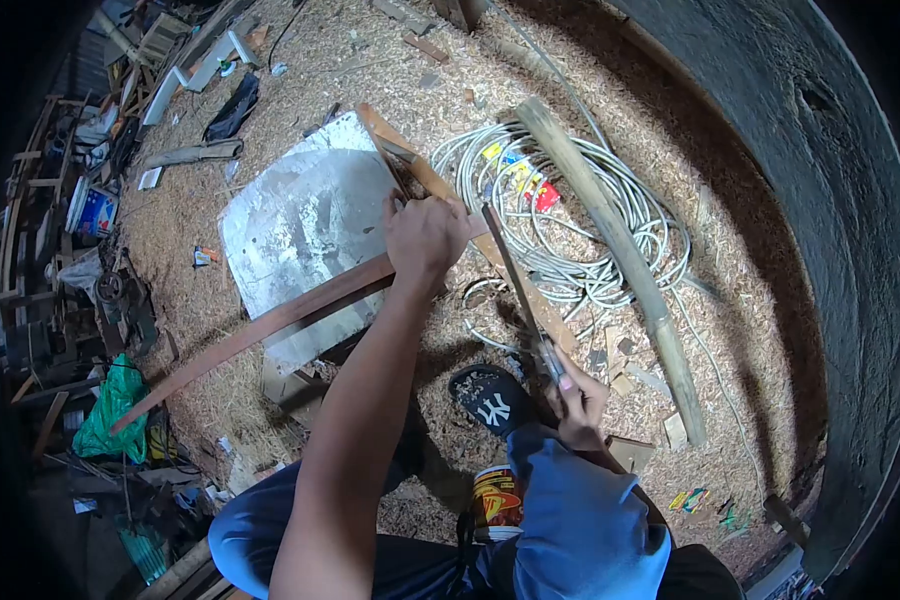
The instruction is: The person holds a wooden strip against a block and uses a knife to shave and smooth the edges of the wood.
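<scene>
My left hand (427, 238) is closed over a long reddish wood strip (300, 306), pressing it down near its right end on a white-speckled board (300, 210). A second wood piece (410, 155) runs diagonally under that hand, from the board's top corner down toward the right. In my right hand (575, 400) is the handle of a saw (515, 275), its long thin blade pointing up and left, its tip close to the strip's right end. Whether the blade touches the wood cannot be made out.
Coiled grey cable (640, 225) and a thick wooden pole (620, 240) lie to the right. A dark curved wall (810, 180) rises beyond. My shoe (490, 400) and a printed bucket (497, 500) are below. A green bag (115, 410) and scrap wood lie left, among sawdust.
</scene>
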